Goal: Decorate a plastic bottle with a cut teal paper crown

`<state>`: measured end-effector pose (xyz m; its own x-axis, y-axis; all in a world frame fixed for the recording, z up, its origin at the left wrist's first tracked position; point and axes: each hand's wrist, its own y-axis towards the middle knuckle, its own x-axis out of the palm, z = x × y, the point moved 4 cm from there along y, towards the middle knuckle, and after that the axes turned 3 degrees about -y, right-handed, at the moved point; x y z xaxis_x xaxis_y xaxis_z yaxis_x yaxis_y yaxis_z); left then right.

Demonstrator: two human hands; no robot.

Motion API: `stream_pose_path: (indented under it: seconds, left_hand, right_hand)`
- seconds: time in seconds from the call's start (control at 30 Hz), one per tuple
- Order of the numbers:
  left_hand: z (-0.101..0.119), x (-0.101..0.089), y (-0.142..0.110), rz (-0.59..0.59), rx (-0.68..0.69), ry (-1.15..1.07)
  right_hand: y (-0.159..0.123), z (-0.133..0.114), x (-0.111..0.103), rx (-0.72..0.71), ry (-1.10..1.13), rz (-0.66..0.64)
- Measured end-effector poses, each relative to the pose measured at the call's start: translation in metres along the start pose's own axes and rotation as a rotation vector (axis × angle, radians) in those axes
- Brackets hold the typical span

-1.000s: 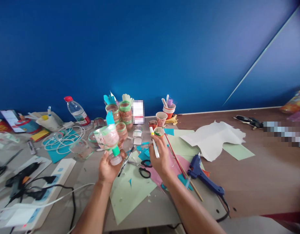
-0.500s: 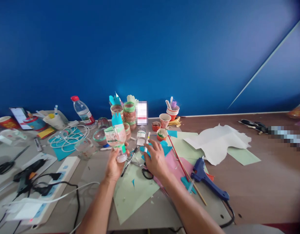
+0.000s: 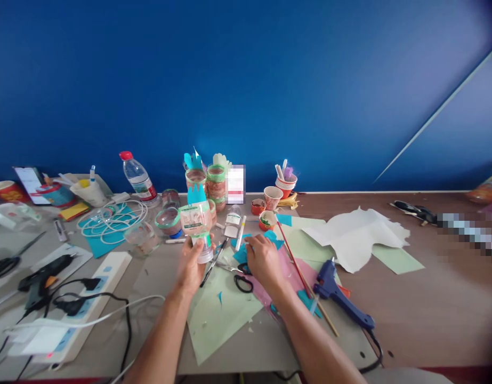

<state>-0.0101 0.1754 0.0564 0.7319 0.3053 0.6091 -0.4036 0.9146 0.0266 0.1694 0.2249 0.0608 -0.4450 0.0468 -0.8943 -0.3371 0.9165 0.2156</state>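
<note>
My left hand is closed round the neck of a cut clear plastic bottle, held neck down above the table. The bottle has a printed label and green tape, and a blue paper crown shape rises above its rim. My right hand is over blue paper scraps, its fingers bent and drawn together. Whatever lies between those fingertips is hidden. Close to them is a white marker. Scissors with black handles lie between my hands, beside a black pen.
A blue glue gun lies on the right, near torn white paper. Decorated jars and small paper cups stand at the back. To the left are a power strip, a black glue gun and a coiled white cable.
My right hand's fingers, spread before, have drawn together over the blue paper. The cut bottle in my left hand has shifted slightly right, and the view has moved a little.
</note>
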Motion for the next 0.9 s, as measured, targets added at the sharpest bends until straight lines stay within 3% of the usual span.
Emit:
stream_pose_path:
  seconds: [0.13,0.3,0.43,0.63,0.73,0.9]
  left_hand:
    - [-0.002,0.002,-0.001,-0.032,-0.002,0.012]
    - [-0.005,0.004,-0.002,-0.025,-0.033,0.03]
    - [-0.005,0.005,-0.002,-0.018,-0.047,0.036]
    - [0.0,0.0,0.001,0.027,0.005,0.02]
    - [0.004,-0.002,0.002,0.081,0.04,0.017]
    - [0.018,-0.009,0.005,0.228,0.217,-0.015]
  right_hand:
    - [0.002,0.012,0.001,0.068,-0.064,-0.032]
    - [-0.005,-0.008,0.018,-0.129,-0.081,-0.016]
    - [-0.007,-0.018,0.027,-0.194,-0.05,0.02]
    - [-0.001,-0.001,0.014,-0.103,0.105,0.167]
    - [0.0,0.0,0.007,-0.12,0.184,0.224]
    - [-0.005,-0.016,0.007,-0.234,0.268,0.189]
